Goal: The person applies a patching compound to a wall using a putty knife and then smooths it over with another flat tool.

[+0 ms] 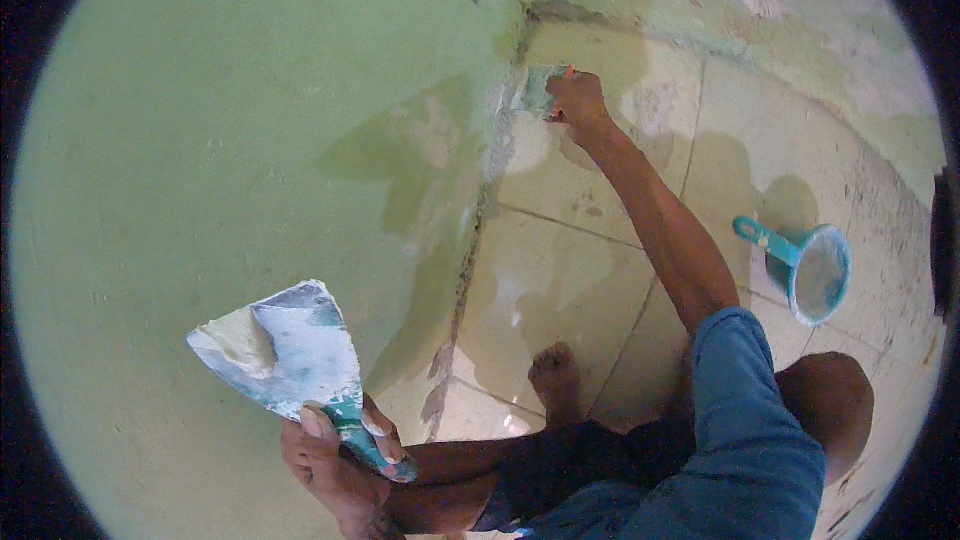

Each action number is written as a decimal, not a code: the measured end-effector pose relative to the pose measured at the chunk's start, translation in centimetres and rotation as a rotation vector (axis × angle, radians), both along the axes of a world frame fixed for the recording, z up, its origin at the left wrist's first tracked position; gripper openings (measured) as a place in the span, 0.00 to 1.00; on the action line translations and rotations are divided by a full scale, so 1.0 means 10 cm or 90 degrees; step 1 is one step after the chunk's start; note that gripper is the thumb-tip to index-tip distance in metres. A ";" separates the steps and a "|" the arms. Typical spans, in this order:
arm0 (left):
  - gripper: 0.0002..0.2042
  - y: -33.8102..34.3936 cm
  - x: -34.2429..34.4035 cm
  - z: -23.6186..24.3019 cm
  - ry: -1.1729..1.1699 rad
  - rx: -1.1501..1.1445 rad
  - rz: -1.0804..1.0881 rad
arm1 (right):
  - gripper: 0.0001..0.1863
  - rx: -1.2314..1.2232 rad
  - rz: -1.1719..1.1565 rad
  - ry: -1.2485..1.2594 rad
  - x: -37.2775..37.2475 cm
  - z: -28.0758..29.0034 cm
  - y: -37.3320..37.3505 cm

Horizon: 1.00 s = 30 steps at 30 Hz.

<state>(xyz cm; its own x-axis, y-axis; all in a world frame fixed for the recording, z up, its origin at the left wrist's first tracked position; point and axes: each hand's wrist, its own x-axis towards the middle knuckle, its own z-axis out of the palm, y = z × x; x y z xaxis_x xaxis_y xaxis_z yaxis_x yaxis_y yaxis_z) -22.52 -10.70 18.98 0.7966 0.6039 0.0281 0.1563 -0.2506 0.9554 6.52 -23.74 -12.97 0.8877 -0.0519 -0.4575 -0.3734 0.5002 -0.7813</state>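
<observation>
My left hand is closed around the green handle of a wide putty knife, held up in front of the green wall. White putty lies in a lump on one side of its smeared blade. Stretched far ahead, my right hand grips a smaller flat scraper with orange-red showing at its edge. That blade sits at the foot of the wall, close to the corner; whether it touches the wall I cannot tell.
The green wall rises at the left, meeting a pale tiled floor along a rough, dirty joint. A teal dipper with a handle stands on the tiles at the right. My bare foot rests near the wall.
</observation>
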 end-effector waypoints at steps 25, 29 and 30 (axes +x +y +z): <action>0.20 0.29 -0.05 0.01 0.030 -0.056 -0.128 | 0.16 -0.567 -0.026 -0.277 -0.15 -0.45 0.49; 0.20 0.30 -0.10 -0.05 0.026 -0.062 -0.123 | 0.18 -0.589 0.010 -0.296 -0.37 -0.44 0.61; 0.20 0.28 -0.10 -0.08 0.027 -0.064 -0.126 | 0.18 -0.592 0.003 -0.309 -0.41 -0.46 0.62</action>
